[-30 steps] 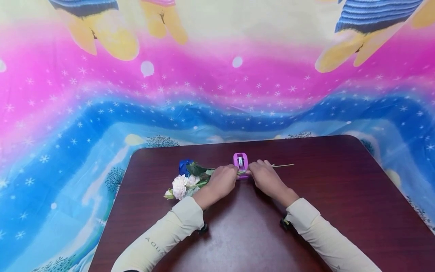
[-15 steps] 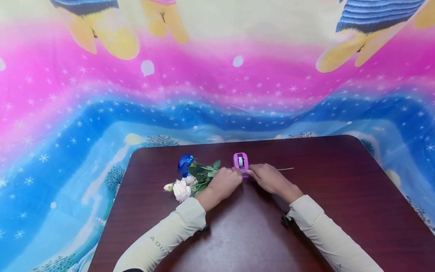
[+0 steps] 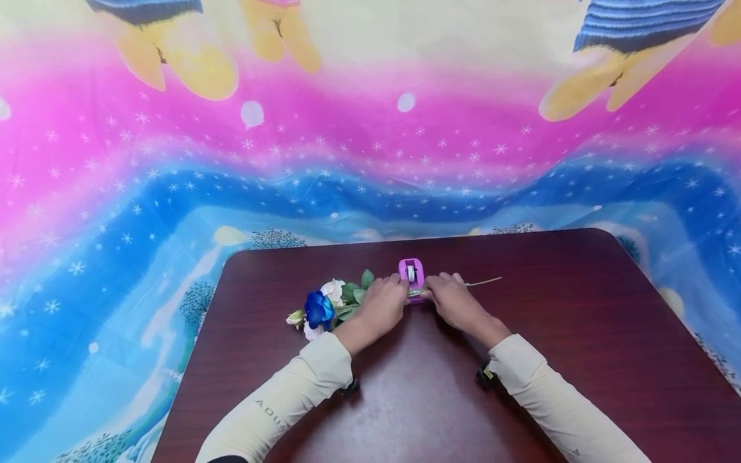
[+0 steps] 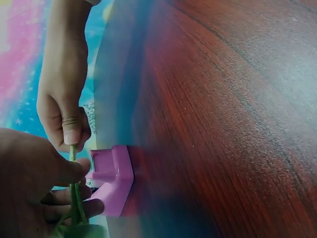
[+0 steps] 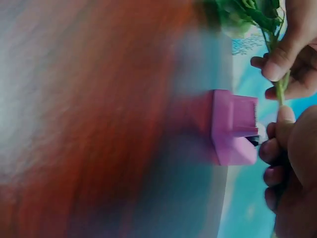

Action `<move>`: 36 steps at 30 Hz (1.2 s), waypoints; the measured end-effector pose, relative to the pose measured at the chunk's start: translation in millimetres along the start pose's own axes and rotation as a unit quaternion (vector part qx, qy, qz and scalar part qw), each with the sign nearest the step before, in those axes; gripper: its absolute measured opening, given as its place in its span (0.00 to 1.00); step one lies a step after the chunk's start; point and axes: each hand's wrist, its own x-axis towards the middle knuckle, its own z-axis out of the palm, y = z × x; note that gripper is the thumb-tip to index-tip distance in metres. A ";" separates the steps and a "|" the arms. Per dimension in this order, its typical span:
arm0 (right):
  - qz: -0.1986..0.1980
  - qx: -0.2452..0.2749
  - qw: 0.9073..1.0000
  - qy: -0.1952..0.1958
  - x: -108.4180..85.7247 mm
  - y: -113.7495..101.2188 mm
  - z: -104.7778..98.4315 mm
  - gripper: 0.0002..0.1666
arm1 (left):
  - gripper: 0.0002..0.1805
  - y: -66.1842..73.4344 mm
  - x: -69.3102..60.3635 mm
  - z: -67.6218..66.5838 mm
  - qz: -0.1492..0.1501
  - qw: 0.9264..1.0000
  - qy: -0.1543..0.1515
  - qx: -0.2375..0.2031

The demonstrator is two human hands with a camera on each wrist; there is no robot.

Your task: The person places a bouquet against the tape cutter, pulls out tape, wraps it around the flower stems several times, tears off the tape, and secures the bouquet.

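Observation:
A bunch of flowers lies sideways between both hands, with a blue rose, a pale rose and a small bud at its left end. My left hand grips the green stems just past the leaves. Close beside it, my right hand pinches the stems between thumb and curled fingers; one thin stem sticks out beyond it to the right. Just behind the stems stands a pink-purple tape dispenser, its toothed edge visible in the right wrist view. Whether tape sits on the stems cannot be told.
Everything is on a dark red-brown wooden table with rounded corners. A colourful printed cloth hangs behind its far edge.
The bunch has turned about its stems: the blue rose has come from the back to the front, and a pale rose now shows behind it. The hands shifted slightly; the tape dispenser stayed put.

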 end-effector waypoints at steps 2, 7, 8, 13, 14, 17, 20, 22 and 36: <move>-0.014 -0.022 1.000 0.016 -0.7 1.7 2.3 0.07 | 0.11 0.1 1.2 -0.2 -0.011 1.000 -0.005 -0.021; -0.031 -0.063 0.997 0.021 -3.5 4.3 3.6 0.09 | 0.19 0.0 2.9 5.4 -0.023 0.999 -0.025 -0.030; -0.031 -0.068 0.997 0.019 -3.8 4.4 3.4 0.09 | 0.21 -0.2 2.9 7.3 -0.021 0.999 -0.027 -0.026; -0.040 -0.074 0.996 0.024 -3.2 4.3 4.2 0.13 | 0.16 -2.2 3.0 17.3 -0.015 1.000 -0.007 -0.001; -0.041 -0.073 0.996 0.027 -2.9 4.2 5.0 0.14 | 0.15 -2.8 2.9 19.0 -0.014 1.000 -0.003 0.000; -0.043 -0.077 0.995 0.036 -2.5 4.1 7.8 0.14 | 0.13 -5.0 2.8 24.1 -0.012 1.000 0.009 0.008; -0.044 -0.082 0.995 0.042 -1.9 3.8 9.9 0.14 | 0.15 -6.1 2.5 28.5 -0.011 1.000 0.023 0.012; -0.039 -0.082 0.995 0.044 -2.0 4.1 11.3 0.14 | 0.15 -5.1 2.1 31.2 -0.010 0.999 0.041 0.015; 0.039 -0.187 0.974 0.125 -6.3 -17.2 24.1 0.27 | 0.06 12.7 -4.0 48.0 -0.050 0.960 0.211 0.176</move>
